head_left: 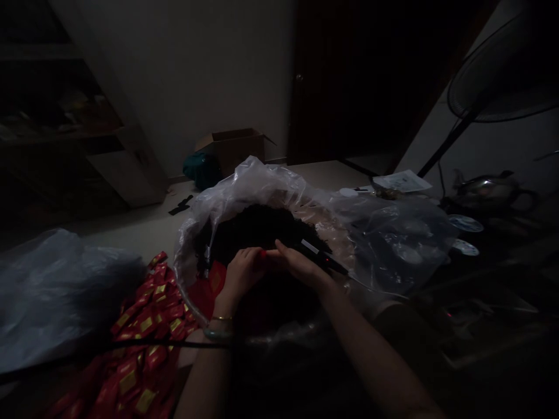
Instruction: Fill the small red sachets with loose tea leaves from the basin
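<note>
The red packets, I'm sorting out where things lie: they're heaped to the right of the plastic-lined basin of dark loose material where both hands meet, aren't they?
Not quite. The head view shows the red packets heaped to the left of the basin, below the left hand. The rest holds: the basin is plastic-lined, holds dark loose material, and the right hand meets the left there.

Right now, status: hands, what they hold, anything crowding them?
Left hand and right hand meet over dark loose stuff in bagged basin. Small red piece pinched between them. Red packets piled left, apart.
</note>
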A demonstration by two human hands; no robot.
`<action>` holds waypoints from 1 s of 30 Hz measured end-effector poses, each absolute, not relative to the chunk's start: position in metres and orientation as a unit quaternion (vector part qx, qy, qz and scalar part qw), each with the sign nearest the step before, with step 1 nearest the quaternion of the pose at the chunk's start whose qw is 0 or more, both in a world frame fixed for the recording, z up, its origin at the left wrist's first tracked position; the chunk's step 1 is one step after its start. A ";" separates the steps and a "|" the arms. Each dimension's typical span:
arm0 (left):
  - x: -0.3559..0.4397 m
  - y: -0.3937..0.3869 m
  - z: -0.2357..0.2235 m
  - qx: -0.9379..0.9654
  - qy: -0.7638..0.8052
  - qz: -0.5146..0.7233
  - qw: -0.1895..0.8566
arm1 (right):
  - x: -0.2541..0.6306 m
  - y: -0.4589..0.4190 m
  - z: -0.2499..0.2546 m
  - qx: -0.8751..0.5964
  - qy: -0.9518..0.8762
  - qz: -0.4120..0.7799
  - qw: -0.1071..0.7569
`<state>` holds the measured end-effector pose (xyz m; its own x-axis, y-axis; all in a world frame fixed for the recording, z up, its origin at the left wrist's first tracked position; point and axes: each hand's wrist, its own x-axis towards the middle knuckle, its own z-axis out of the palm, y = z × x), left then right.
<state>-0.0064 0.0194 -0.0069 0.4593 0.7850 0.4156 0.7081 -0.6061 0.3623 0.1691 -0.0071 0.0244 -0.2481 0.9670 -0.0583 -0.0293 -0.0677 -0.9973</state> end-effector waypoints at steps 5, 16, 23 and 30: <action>-0.020 0.024 -0.002 0.799 0.473 0.350 0.124 | 0.200 -0.007 0.014 -0.548 -0.574 0.425 0.435; -0.025 0.029 0.001 0.740 0.499 0.419 0.168 | 0.129 -0.004 -0.009 -0.589 -0.796 0.141 -0.008; -0.026 0.028 0.003 0.734 0.505 0.420 0.172 | 0.134 0.000 -0.006 -0.555 -0.831 0.049 0.010; -0.027 0.030 0.004 0.731 0.509 0.415 0.183 | 0.137 0.006 0.001 -0.616 -0.787 0.022 0.037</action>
<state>-0.0268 0.0298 0.0036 0.1360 0.8966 0.4215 0.5931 -0.4145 0.6902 0.1370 0.0063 0.0009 -0.2395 0.9704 0.0319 0.9672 0.2413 -0.0797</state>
